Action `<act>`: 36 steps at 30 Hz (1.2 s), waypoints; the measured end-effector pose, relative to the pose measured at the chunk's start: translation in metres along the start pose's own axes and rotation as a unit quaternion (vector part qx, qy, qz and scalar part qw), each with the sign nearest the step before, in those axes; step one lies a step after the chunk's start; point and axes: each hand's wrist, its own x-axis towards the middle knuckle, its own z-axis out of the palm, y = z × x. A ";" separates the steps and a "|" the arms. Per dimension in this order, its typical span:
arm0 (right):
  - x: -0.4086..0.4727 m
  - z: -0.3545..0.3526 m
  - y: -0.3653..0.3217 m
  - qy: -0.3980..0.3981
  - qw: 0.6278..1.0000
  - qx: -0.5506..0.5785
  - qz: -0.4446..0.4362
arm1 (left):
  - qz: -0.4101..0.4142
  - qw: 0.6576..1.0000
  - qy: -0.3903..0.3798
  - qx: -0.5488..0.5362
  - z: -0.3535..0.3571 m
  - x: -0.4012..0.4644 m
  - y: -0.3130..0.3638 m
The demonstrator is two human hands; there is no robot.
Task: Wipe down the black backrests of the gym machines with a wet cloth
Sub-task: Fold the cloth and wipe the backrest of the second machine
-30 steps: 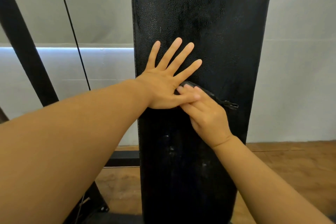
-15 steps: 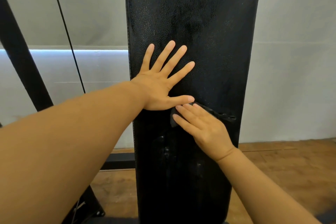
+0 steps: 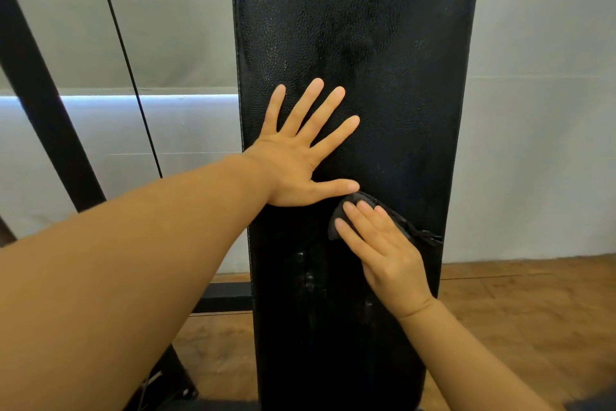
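Observation:
A tall black padded backrest (image 3: 356, 44) fills the middle of the view, with wet streaks on its lower part. My left hand (image 3: 300, 160) lies flat on it near its left edge, fingers spread and straight. Just below the left thumb, my right hand (image 3: 383, 250) presses a dark grey cloth (image 3: 410, 227) against the pad with straight fingers. The cloth shows above and left of the fingers and trails out toward the pad's right edge; the rest of it is hidden under the palm.
A slanted black frame bar (image 3: 43, 104) and a thin black cable (image 3: 133, 77) stand left of the backrest. A black base bar (image 3: 226, 300) lies on the wooden floor (image 3: 533, 310). A grey wall (image 3: 540, 110) is behind.
My right hand with the cloth has slid down the pad, from under the left thumb to just below it. The left hand stays pressed flat on the pad.

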 end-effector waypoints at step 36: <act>-0.022 -0.008 0.018 0.037 0.995 0.016 0.090 | 0.007 0.999 0.004 0.053 0.003 0.001 -0.002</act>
